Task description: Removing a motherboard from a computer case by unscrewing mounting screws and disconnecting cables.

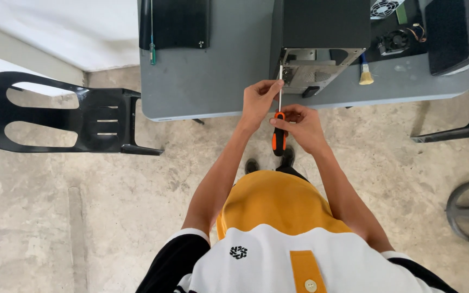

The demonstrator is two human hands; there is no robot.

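Head view, looking straight down: right hand [303,126] is gripping the orange-and-black handle of a screwdriver [279,133], fingers clenched round it; left hand [258,100] is pinching the thin metal shaft near its upper end between fingertips, steadying it; the screwdriver is standing roughly upright in the frame, its tip meeting the bare metal end of a dark computer case [321,38], which is lying on a grey table [202,81] and overhanging the near edge slightly. A small brush [365,73] is lying just beside the case on the right; a second screwdriver [152,51] is resting near a black panel [180,23] at the far left; a black plastic chair [55,114] is standing on the concrete floor beside the table
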